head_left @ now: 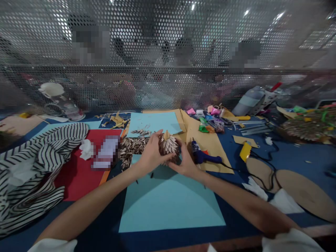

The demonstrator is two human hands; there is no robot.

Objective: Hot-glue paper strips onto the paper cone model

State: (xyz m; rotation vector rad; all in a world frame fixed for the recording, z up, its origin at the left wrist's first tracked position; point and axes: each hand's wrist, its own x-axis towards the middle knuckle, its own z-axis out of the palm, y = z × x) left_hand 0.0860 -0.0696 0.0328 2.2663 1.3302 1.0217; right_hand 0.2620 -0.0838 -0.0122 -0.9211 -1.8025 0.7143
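Observation:
Both my hands cup a small rounded craft piece (168, 146) covered in overlapping seed scales, with a pointed paper tip on top. My left hand (150, 154) wraps its left side, fingers curled over the top. My right hand (186, 160) grips its right and lower side. The piece sits just above the far edge of a light blue paper sheet (168, 203). A heap of loose striped seeds (131, 147) lies just left of my left hand. A blue glue gun (203, 155) rests on tan card right of my right hand.
A striped cloth (31, 164) and a red sheet (78, 171) lie at left. Brown oval cardboard cutouts (301, 190), a yellow object (245, 151) and a black cord are at right. Small coloured packets (210, 120) sit farther back. A perforated metal screen (168, 52) walls the far edge, with people behind it.

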